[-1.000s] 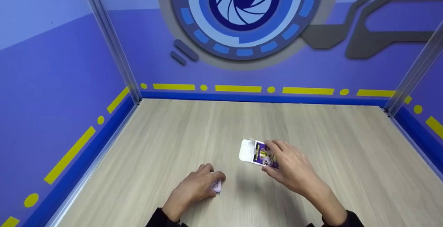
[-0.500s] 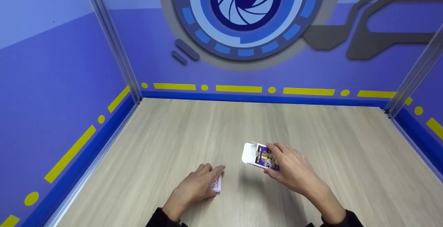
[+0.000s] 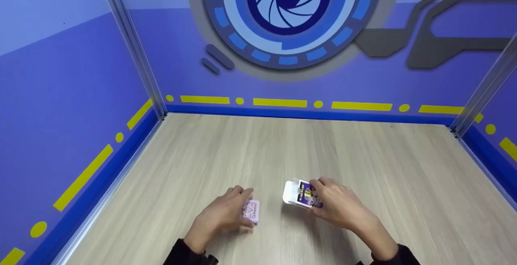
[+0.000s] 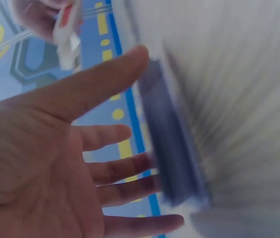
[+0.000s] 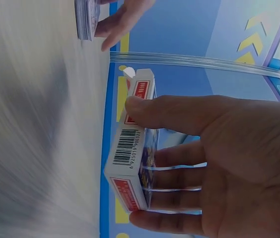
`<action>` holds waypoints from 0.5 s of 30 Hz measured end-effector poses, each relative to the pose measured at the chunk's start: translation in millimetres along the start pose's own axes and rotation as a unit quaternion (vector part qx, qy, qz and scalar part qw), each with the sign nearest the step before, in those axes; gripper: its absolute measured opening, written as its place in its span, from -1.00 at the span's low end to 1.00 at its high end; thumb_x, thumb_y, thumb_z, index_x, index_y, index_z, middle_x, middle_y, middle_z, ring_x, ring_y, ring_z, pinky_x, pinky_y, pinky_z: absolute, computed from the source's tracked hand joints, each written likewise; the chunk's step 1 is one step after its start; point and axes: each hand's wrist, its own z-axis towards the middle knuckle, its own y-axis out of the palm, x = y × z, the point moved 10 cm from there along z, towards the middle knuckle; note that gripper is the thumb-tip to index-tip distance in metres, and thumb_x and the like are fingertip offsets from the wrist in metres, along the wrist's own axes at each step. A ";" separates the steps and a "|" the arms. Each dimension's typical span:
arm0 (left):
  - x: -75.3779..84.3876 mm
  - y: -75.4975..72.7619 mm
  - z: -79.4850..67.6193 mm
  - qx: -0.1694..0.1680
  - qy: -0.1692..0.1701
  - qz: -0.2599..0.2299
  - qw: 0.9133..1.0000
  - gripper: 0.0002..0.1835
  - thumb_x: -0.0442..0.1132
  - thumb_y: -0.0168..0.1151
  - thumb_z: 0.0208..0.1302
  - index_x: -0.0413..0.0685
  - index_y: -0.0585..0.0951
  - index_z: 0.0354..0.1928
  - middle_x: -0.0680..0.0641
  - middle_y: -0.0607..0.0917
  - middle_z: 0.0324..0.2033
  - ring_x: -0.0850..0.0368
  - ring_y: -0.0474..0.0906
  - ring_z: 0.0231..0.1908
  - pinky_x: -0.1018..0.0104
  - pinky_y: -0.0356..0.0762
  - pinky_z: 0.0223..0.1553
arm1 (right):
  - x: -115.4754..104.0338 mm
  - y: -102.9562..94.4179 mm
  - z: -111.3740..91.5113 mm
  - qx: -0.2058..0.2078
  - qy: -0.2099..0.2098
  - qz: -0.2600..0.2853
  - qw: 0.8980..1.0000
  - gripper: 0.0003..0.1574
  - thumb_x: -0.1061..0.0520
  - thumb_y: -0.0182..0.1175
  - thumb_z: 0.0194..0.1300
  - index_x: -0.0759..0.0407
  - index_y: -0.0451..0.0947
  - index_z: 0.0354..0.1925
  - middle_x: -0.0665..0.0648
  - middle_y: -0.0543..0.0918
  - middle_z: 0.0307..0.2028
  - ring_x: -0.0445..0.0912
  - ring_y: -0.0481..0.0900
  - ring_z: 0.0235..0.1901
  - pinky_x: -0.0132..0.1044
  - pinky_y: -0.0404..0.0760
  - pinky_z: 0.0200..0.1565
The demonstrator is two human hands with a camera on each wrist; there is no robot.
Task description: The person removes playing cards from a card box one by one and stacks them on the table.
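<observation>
A deck of playing cards (image 3: pixel 251 211) with a pink patterned back lies flat on the table, left of the middle in the head view. My left hand (image 3: pixel 224 212) is spread beside it, thumb and fingers extended; in the left wrist view the thumb tip and some fingertips are right at the edges of the deck (image 4: pixel 167 134). Above the table to the right, my right hand (image 3: pixel 341 203) grips a card box (image 3: pixel 309 194) between thumb and fingers. Its white end flap is open and points left toward the deck. A barcode shows on the side of the box (image 5: pixel 127 146).
The wooden tabletop (image 3: pixel 282 148) stretches back to a blue printed wall (image 3: pixel 282 87) with yellow dashes. Side walls with metal corner posts (image 3: pixel 139 51) stand at left and right.
My left fingers have loosened and drawn back to the left, exposing more of the deck. My right hand has brought the card box lower and nearer to me.
</observation>
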 end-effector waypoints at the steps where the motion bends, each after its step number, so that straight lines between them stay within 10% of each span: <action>1: -2.7 -4.0 -0.4 0.003 -0.005 -0.002 1.000 -0.02 0.02 0.60 0.06 -0.20 0.38 0.47 -0.21 0.54 0.18 -0.08 0.51 0.11 -0.06 0.55 0.15 | -0.3 1.8 0.1 -0.005 0.000 0.004 1.000 -0.23 0.03 0.61 0.02 0.37 0.57 0.12 0.21 0.64 -0.15 0.01 0.60 -0.21 -0.01 0.66 -0.30; 15: -57.3 -43.5 -11.2 0.045 -0.099 -0.044 0.993 -0.37 -0.12 0.37 0.38 -0.29 0.48 0.38 -0.35 0.47 0.32 -0.28 0.36 0.37 -0.16 0.35 0.36 | 2.8 34.6 -2.4 -0.094 0.033 0.039 0.994 -0.21 0.07 0.68 -0.15 0.36 0.59 0.01 0.12 0.57 -0.28 -0.02 0.54 -0.29 0.03 0.62 -0.27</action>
